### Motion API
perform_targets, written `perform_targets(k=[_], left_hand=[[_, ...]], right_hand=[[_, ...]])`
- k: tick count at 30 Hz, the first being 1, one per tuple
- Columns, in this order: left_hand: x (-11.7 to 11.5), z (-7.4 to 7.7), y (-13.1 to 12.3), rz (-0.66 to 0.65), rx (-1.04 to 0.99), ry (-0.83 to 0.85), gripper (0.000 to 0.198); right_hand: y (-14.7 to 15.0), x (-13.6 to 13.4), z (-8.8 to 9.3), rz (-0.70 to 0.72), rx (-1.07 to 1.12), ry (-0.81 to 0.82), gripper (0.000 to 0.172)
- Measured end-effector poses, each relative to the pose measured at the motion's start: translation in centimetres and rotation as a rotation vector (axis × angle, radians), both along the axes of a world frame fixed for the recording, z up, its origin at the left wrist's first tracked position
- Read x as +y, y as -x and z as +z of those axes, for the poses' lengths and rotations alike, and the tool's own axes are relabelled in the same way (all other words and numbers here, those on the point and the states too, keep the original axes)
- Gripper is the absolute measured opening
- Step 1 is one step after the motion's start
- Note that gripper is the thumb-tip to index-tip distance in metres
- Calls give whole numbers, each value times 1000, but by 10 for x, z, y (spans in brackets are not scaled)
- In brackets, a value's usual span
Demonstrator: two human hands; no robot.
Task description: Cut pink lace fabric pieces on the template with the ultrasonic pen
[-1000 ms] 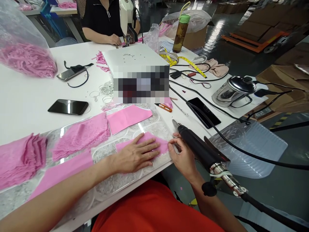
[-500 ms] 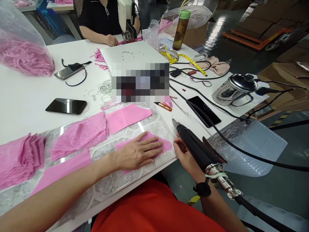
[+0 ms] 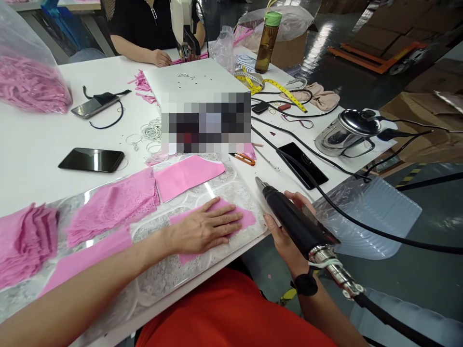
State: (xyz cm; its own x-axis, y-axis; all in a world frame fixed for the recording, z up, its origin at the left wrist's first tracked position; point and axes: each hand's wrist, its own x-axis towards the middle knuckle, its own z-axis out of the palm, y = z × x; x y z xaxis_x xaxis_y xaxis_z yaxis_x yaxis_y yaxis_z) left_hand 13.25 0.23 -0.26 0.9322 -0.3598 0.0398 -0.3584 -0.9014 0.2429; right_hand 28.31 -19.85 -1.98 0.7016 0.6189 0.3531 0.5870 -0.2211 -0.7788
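Note:
My left hand point(image 3: 208, 226) lies flat, fingers spread, on a pink fabric piece point(image 3: 248, 218) on the clear-covered, grey-patterned mat point(image 3: 155, 279). Most of that piece is under the palm. By the table's front edge, my right hand point(image 3: 285, 236) is open around a black handheld tool point(image 3: 289, 212) with a pointed metal tip and a thick cable. The thumb shows on one side of the tool and fingertips on the other; the palm is partly hidden behind it. Further left on the mat are a flat pink piece point(image 3: 190, 177) and stacked pink lace pieces point(image 3: 115, 205).
Phones point(image 3: 91, 159) lie on the white table. Orange-handled snips point(image 3: 245, 159), a yellow tape measure point(image 3: 285, 91), black cables and a metal mug point(image 3: 347, 132) are to the right. Across the table, a co-worker's hand point(image 3: 161, 58) rests beside a machine point(image 3: 183, 24).
My right hand has moved up from the table edge and spread around the black tool, fingertips now showing beyond it. My left hand stays flat on the fabric. The whole view shifts slightly.

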Motion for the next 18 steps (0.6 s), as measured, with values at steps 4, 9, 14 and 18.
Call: perform_targets(k=[4,9,14,18], left_hand=[[0,1,0,-3,-3,6,46],[-1,0,0,1,-7,10,47],[-2,-3,0,10,-31,6,47],[-3,-4,1,23,-43,13,45]], right_hand=[[-3,4,-1,-186,-17,-244,50],[-17,16,-23,-163,53,-501,61],[-34,40,-16,-220,224,-905,52],[-44,42,12,-256,409,-1112,39]])
